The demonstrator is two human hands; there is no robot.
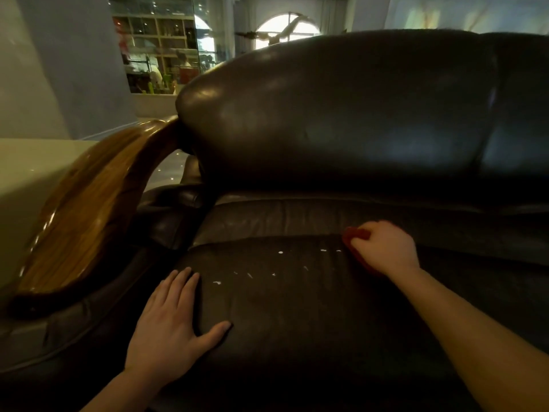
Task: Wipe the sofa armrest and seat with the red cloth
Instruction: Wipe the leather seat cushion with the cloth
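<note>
A dark leather sofa fills the view, with its seat cushion (297,307) in front of me and its glossy wooden armrest (89,203) curving down at the left. My right hand (381,248) presses the red cloth (355,234) onto the back part of the seat; only a bunched edge of the cloth shows past my fingers. My left hand (169,325) lies flat and open on the seat's left front, near the armrest. Several small white flecks (280,252) dot the leather between my hands.
The padded sofa backrest (341,114) rises behind the seat. A pale surface (26,173) stands left of the armrest. Glass display shelves (160,49) and an arched window (285,28) are far behind.
</note>
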